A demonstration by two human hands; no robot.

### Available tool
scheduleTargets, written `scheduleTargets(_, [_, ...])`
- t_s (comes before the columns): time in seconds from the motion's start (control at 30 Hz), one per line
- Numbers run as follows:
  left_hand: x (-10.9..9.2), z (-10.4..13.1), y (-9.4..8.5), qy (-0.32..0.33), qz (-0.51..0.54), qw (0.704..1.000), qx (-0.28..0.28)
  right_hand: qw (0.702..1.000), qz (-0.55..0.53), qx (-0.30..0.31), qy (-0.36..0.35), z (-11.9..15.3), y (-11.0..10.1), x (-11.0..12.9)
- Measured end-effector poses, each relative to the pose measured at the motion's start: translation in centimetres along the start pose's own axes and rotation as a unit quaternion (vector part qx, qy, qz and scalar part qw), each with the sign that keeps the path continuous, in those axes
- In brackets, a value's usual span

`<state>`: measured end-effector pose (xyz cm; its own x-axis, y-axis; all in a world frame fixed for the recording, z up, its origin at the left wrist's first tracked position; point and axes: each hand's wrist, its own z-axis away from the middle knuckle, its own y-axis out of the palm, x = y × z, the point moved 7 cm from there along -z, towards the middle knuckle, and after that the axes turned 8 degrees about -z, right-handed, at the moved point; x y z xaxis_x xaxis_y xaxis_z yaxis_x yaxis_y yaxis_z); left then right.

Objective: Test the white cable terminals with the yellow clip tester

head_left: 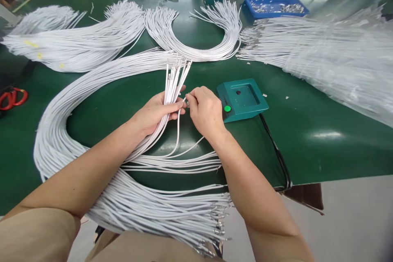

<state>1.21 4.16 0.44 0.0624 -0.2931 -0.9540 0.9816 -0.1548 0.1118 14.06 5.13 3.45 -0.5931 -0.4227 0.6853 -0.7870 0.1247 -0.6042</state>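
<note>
My left hand is closed around a small bunch of white wires, their metal-tipped ends pointing up and away from me. Close beside it, my right hand pinches the end of a single wire that curves down from between the hands. What exactly sits between the right fingertips is mostly hidden. Under both forearms a large curved bundle of white wires lies on the table, its near ends with metal terminals hanging over the front edge.
A teal device with a green button and black cable stands right of my hands. More wire bundles lie behind. A blue tray holds small metal parts. Red-handled scissors lie left; plastic-wrapped wires lie right on the green table.
</note>
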Motion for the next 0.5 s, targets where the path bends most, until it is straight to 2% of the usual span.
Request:
scheduleTargets(0.07, [0.2, -0.2, 0.1, -0.016, 0.026, 0.999, 0.02, 0.993, 0.087, 0.009, -0.079, 0.2, 0.4, 1.0])
scheduleTargets(0.17, [0.3, -0.4, 0.3, -0.023, 0.018, 0.999, 0.045, 0.979, 0.13, 0.052, -0.145, 0.4, 0.8, 1.4])
scheduleTargets(0.23, [0.4, -0.6, 0.0, -0.019, -0.019, 0.999, 0.034, 0.975, 0.146, 0.081, -0.148, 0.2, 0.4, 1.2])
scheduleTargets(0.37, [0.6, -1.1, -1.0, 0.008, -0.094, 0.995, -0.019, 0.967, 0.204, 0.088, -0.12, -0.2, -1.1, 0.0])
scheduleTargets(0.5, [1.1, -1.4, -1.0, 0.017, -0.149, 0.988, -0.023, 0.956, 0.242, 0.132, -0.104, -0.2, -1.0, -1.3])
